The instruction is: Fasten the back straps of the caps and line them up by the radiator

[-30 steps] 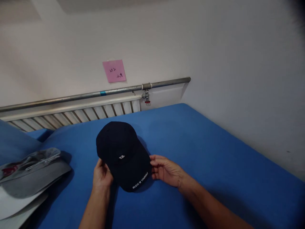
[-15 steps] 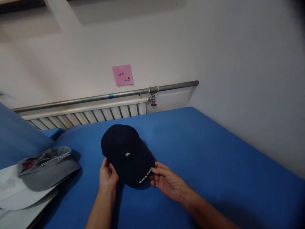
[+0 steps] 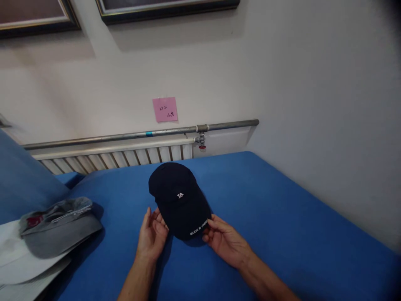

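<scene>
A dark navy baseball cap (image 3: 181,200) is held over the blue surface, crown away from me and brim towards me. White letters stand on its front and along the brim's edge. My right hand (image 3: 227,240) pinches the brim's right corner between thumb and fingers. To the left of the brim, my left hand (image 3: 153,234) is palm up with its thumb apart and not gripping; some fingertips are hidden behind the brim, so I cannot tell whether they touch it.
A grey cap (image 3: 62,234) lies on white caps (image 3: 28,267) at the left. The blue covered surface (image 3: 266,217) reaches the wall. Behind it are a radiator (image 3: 125,159), a pipe with a red valve (image 3: 202,147) and a pink note (image 3: 165,109). Framed pictures (image 3: 169,10) hang above.
The cap has shifted to the right and turned more upright in view. My left hand has loosened from the crown's side and opened; the right still pinches the brim. The view has tilted up.
</scene>
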Demonstrator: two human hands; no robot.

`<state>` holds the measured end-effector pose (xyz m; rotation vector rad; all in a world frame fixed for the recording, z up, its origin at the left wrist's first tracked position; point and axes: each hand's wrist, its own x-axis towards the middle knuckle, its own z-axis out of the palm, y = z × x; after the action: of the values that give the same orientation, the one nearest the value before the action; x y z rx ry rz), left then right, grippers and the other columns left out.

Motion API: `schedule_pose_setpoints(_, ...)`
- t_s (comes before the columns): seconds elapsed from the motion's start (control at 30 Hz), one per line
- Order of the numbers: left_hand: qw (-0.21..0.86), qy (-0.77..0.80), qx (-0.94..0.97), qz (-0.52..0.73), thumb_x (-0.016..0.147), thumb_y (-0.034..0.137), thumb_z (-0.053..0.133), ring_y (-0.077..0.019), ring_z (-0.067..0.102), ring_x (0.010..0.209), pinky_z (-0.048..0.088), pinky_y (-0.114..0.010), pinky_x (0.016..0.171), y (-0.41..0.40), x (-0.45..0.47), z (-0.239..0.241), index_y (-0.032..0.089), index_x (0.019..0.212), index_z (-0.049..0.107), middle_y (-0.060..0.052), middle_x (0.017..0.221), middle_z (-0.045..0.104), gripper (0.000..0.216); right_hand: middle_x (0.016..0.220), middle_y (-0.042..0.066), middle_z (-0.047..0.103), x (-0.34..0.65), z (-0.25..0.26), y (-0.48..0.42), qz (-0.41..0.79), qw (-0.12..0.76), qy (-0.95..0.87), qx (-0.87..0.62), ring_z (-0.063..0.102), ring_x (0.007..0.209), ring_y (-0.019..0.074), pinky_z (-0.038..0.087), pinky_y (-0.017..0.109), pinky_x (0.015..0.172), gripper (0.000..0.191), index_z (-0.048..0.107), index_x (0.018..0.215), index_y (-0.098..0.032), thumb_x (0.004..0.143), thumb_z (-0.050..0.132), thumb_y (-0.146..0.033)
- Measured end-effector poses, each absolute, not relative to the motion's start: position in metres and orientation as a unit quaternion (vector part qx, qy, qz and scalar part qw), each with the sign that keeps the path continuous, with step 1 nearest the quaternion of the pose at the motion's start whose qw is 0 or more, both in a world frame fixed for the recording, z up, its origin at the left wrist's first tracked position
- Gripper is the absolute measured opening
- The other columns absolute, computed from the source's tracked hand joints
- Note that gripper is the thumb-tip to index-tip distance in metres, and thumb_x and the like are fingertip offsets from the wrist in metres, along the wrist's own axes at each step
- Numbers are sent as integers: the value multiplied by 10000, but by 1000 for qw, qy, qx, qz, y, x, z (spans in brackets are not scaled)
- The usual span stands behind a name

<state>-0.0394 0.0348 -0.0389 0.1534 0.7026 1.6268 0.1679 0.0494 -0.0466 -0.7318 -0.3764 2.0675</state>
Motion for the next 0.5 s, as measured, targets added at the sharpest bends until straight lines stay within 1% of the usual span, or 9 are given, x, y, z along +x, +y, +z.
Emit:
schedule_pose_setpoints(0.13, 630, 384, 136, 661, 972, 270, 388, -194, 711, 759, 582, -309, 696, 35, -31, -47, 101, 911, 662, -127, 849, 724, 327, 677, -22, 645, 178, -47, 60, 817, 484, -137, -283, 608, 624, 118, 441, 244, 571, 308, 574, 757, -168, 581, 815, -90)
schedule_pose_setpoints(0.23, 605, 465, 210, 611, 921, 293, 503, -246, 712, 785, 585, -347, 706, 33, -27, -59, 88, 982, 655, -149, 865, 725, 262, 666, -25, 640, 195, -44, 69, 796, 519, -131, -283, 595, 598, 113, 440, 247, 571, 306, 569, 754, -171, 582, 808, -88)
schedule_pose_setpoints(0.27, 593, 483, 242, 597, 900, 321, 545, -257, 711, 812, 586, -342, 713, 33, -26, -63, 94, 1022, 653, -152, 897, 728, 280, 661, -27, 636, 203, -43, 73, 787, 532, -130, -286, 591, 593, 111, 439, 246, 571, 301, 565, 746, -172, 583, 804, -88)
schedule_pose_setpoints(0.3, 576, 502, 269, 587, 869, 314, 598, -252, 710, 838, 583, -309, 720, 32, -26, -68, 100, 1048, 654, -151, 936, 730, 284, 658, -29, 631, 212, -42, 78, 775, 546, -129, -291, 590, 592, 111, 439, 247, 570, 294, 560, 736, -173, 586, 799, -90)
schedule_pose_setpoints(0.37, 561, 545, 294, 549, 776, 219, 710, -223, 713, 837, 568, -217, 695, 33, -27, -77, 120, 1030, 680, -131, 943, 739, 274, 662, -29, 625, 232, -40, 89, 746, 579, -125, -304, 596, 605, 117, 444, 250, 576, 276, 550, 717, -178, 596, 783, -91)
schedule_pose_setpoints(0.43, 576, 544, 296, 534, 741, 111, 715, -224, 713, 876, 566, -192, 679, 34, -28, -85, 163, 1021, 695, -103, 956, 747, 286, 671, -28, 625, 254, -39, 102, 717, 611, -121, -313, 601, 619, 118, 450, 250, 582, 256, 542, 703, -185, 613, 762, -91)
schedule_pose_setpoints(0.5, 580, 531, 292, 544, 751, 87, 690, -226, 719, 852, 572, -199, 640, 35, -26, -92, 202, 983, 706, -76, 927, 755, 259, 674, -30, 624, 276, -39, 116, 692, 636, -120, -318, 600, 624, 114, 454, 243, 585, 240, 537, 691, -190, 626, 743, -87)
